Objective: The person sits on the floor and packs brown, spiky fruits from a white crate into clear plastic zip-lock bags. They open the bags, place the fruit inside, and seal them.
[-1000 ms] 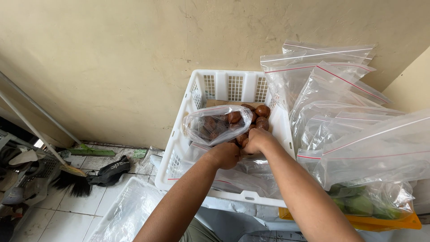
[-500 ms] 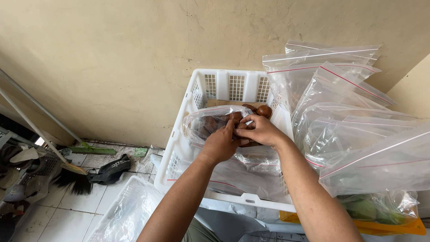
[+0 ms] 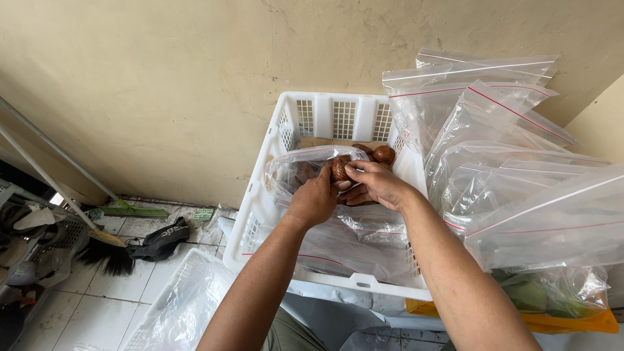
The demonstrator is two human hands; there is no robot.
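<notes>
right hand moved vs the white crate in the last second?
Yes. The right hand has shifted up, away from the white crate's near rim, to the open clear bag, holding a brown fruit.

Both forearms reach forward, bare; the left hand [image 3: 314, 198] curls knuckles up, the right hand [image 3: 374, 184] meets it, fingers bent and pinching

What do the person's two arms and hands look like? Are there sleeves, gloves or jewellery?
Both forearms are bare, no sleeves in view. The left hand and right hand wear no gloves, and no rings, watch or bracelets are visible.
</notes>
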